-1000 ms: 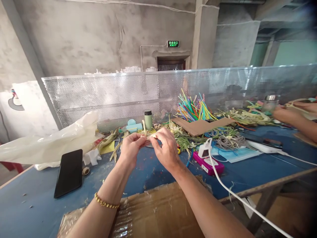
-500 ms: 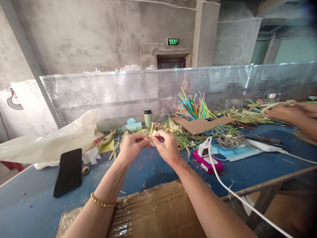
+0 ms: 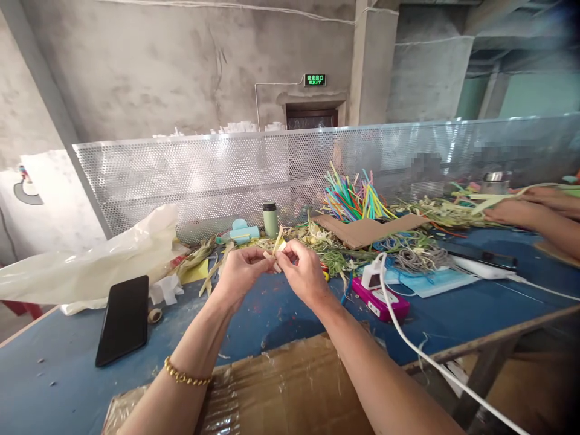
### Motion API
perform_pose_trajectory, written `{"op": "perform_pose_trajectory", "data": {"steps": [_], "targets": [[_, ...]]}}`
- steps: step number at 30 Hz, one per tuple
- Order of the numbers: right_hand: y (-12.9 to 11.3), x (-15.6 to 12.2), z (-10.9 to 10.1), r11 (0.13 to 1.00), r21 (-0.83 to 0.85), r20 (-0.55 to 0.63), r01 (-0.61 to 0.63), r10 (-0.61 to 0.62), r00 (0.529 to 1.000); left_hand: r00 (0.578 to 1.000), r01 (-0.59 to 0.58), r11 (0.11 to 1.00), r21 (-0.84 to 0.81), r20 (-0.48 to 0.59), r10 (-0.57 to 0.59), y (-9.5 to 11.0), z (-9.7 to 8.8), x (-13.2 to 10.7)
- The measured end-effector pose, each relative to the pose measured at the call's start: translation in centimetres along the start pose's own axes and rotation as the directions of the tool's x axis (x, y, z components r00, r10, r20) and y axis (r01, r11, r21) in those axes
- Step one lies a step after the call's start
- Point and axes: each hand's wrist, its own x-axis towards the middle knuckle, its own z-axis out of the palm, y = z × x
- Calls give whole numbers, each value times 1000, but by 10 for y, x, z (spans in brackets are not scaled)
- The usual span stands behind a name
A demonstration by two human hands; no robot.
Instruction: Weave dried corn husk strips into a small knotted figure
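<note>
Both hands meet above the blue table (image 3: 254, 314), fingertips close together. My left hand (image 3: 242, 272), below a gold bead bracelet (image 3: 183, 374) on the wrist, pinches a pale yellowish strip of dried leaf (image 3: 278, 239). The same strip is pinched by my right hand (image 3: 301, 266) between thumb and fingers; one end sticks up above the fingertips. Part of the strip is hidden behind the fingers. Behind the hands lie loose dried and green leaf strips (image 3: 312, 238).
A black phone (image 3: 122, 320) lies left, near plastic sheeting (image 3: 90, 263). To the right are a magenta power strip (image 3: 378, 302), white cable (image 3: 421, 350) and face mask (image 3: 437, 281). A green bottle (image 3: 270, 220) and coloured pipe cleaners (image 3: 353, 199) stand behind. Another person's hands (image 3: 521, 211) work far right.
My hands stay in nearly the same place, with the fingers slightly shifted on the strip. The camera view has tilted a little. The other person's hands have moved slightly.
</note>
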Motion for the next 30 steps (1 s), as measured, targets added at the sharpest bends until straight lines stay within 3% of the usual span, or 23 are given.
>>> {"op": "perform_pose_trajectory", "data": {"steps": [4,10,21,25,30], "targets": [[-2,1,-4,993,90,75,-81,74,994,999,9,1000,-11,-31,-10,3,-3,1],[-2,1,-9,994,50,212,-94,81,974,993,9,1000,-10,-114,-10,7,-8,2],[-5,-1,-13,987,86,273,-139,111,956,989,-2,999,46,-146,9,5,-10,3],[-5,-1,-12,950,233,314,-208,129,941,989,3,998,60,-151,6,4,-10,4],[-9,2,-19,932,341,366,-121,-13,930,987,-7,998,61,-159,17,4,-12,5]]}}
